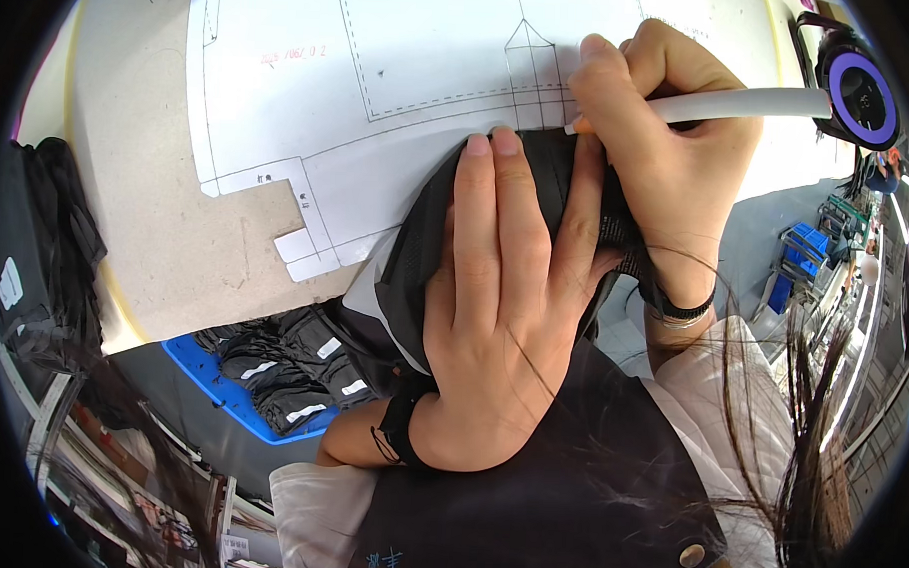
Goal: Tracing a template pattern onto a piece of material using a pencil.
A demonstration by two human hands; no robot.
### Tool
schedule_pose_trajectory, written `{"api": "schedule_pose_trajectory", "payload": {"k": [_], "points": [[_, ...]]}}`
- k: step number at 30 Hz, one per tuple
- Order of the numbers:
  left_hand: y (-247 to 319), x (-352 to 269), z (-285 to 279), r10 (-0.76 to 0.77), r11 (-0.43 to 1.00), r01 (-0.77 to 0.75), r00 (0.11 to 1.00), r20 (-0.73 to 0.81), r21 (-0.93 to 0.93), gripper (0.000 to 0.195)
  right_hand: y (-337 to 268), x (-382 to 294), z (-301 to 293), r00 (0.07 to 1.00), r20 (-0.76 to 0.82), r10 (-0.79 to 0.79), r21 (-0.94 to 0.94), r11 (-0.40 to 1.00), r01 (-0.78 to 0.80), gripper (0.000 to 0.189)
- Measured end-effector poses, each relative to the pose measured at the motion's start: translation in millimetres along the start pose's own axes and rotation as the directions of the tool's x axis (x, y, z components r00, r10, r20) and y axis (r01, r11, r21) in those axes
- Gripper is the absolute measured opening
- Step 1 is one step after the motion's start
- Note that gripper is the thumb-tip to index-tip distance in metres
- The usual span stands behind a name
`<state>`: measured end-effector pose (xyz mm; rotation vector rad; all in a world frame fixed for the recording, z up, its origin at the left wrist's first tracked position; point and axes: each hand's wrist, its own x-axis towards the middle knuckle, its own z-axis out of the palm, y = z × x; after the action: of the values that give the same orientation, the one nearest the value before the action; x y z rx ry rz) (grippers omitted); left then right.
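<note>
A white paper pattern (424,65) with solid and dashed drawn lines lies flat on the table before me. Over its lower edge lies a piece of black fabric (419,230). My left hand (499,285) presses this fabric down, its fingers stretched forward and the fingertips near the fabric's upper edge. In my right hand (670,134) is a white marking pen (746,103), slanted to the left. Its orange-and-white tip meets the fabric edge beside the pattern's vertical lines. Part of the fabric is hidden beneath my hands.
Below the table edge stands a blue bin (225,404) holding bundled black fabric pieces with white labels. More black fabric (50,247) hangs at the left. A round device with a purple ring (859,91) is at the upper right. Blue crates (805,244) stand farther off.
</note>
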<state>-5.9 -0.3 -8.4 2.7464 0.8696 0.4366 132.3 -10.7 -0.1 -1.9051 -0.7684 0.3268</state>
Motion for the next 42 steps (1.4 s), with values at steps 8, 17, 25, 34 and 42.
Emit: {"api": "schedule_pose_trajectory", "payload": {"k": [8, 17, 25, 34, 42], "points": [[-1.4, -0.8, 0.5, 0.006, 1.0, -0.006, 1.0, 0.008, -0.005, 0.05, -0.9, -0.2, 0.1, 0.999, 0.034, 0.0, -0.034, 0.999, 0.001, 0.031], [-0.1, -0.6, -1.8, 0.007, 1.0, -0.007, 1.0, -0.005, 0.014, 0.056, 1.6, 0.3, -2.3, 0.982, -0.171, 0.077, -0.02, 0.996, -0.082, 0.024], [-4.4, 7.2, -21.8, -0.057, 0.982, 0.026, 0.985, -0.163, -0.188, 0.05, -12.0, 5.2, 0.2, 0.969, -0.122, 0.213, 0.455, 0.88, -0.136, 0.034], [-14.9, 16.7, -29.1, -0.195, 0.928, 0.157, 0.978, -0.08, -0.337, 0.028, 3.3, 8.5, -10.9, 0.968, -0.244, -0.063, 0.367, 0.918, 0.153, 0.022], [-32.0, 4.3, -48.0, -0.172, 0.571, 0.039, 0.982, -0.073, -0.82, 0.028, 27.7, -42.3, -60.7, 0.943, -0.183, -0.277, 0.227, 0.922, 0.315, 0.03]]}}
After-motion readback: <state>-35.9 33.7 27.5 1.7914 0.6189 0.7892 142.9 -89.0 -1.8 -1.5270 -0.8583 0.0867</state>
